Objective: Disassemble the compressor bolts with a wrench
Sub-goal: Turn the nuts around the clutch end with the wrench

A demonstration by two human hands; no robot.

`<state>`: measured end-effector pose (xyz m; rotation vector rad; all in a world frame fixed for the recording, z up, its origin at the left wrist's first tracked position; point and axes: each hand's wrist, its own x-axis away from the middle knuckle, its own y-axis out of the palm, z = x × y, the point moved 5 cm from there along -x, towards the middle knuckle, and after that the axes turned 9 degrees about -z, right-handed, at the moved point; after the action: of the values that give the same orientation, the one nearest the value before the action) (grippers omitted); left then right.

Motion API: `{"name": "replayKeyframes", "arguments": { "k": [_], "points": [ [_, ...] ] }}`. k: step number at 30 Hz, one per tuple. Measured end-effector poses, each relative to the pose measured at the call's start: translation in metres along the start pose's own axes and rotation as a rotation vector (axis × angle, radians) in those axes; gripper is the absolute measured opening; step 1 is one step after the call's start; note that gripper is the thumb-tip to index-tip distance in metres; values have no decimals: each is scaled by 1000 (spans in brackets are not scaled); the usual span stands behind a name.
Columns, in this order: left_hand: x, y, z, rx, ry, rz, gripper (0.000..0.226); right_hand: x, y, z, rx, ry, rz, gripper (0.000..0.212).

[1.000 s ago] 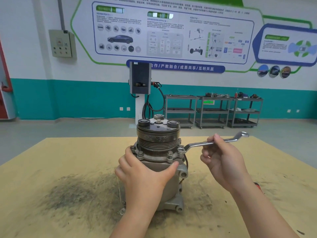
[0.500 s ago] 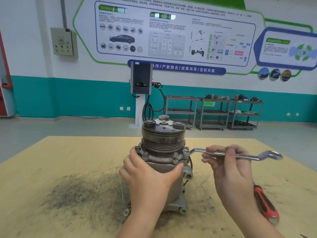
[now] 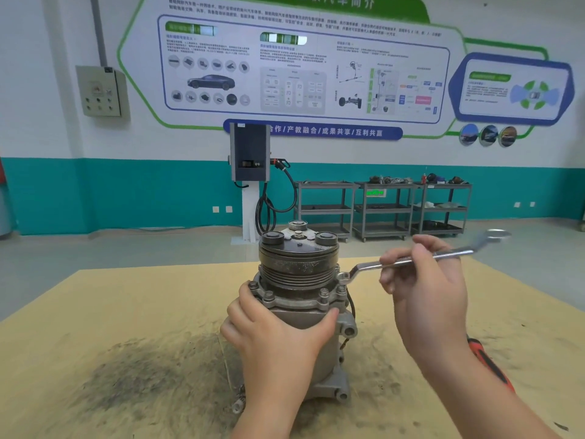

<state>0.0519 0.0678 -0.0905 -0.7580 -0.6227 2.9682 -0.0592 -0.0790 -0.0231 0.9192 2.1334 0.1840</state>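
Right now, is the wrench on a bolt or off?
On: the wrench ring end sits over a flange bolt on the compressor.

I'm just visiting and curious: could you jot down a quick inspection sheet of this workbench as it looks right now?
Surface: tan table with a dark grimy smear.
Job's things: compressor standing upright; wrench with its ring end on a flange bolt.
Clutter: red-handled tool partly hidden behind the right forearm.
Hands: left hand grips the compressor body; right hand holds the wrench shaft.
Cables: thin black wire on the compressor's side.
Surroundings: charging station, grey carts, wall posters.
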Motion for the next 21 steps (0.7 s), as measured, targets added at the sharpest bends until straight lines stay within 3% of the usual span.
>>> {"name": "replayKeyframes", "arguments": {
  "k": [4,12,16,21],
  "points": [
    [-3,0,-5,16,-2,-22,134,-21,-9,35,-259,390,-12,17],
    [-4,0,-7,22,0,-26,134,-37,2,67,-384,641,-198,23],
    [-4,1,-8,17,5,-28,134,-23,-10,61,-290,482,-117,28],
    [-3,1,-8,9,21,-1,132,16,-19,24,-25,-40,-145,20]
  ]
}}
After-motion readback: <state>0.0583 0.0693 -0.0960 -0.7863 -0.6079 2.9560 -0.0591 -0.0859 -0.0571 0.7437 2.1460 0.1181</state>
